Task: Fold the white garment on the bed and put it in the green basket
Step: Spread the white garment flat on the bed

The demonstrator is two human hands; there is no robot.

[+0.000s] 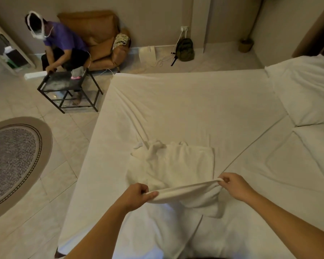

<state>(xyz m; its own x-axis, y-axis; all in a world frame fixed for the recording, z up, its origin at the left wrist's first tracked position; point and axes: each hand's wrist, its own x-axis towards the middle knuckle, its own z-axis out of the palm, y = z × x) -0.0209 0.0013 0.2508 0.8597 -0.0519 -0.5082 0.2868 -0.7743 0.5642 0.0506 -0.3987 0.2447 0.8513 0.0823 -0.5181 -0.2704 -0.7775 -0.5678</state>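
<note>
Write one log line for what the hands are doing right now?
left hand: pinching white garment edge | right hand: pinching same edge | garment: near edge lifted, rest on bed | green basket: not visible

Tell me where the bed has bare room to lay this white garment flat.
Bare sheet lies beyond the white garment, between it and the bed's far edge, and rightward toward the pillows. The near edge is crowded: the left hand and right hand hold the hem there.

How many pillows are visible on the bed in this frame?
2. One pillow lies at the bed's far right corner; a second pillow sits just nearer the camera beside it, cut off by the frame's right edge. More could lie out of view there.
</note>
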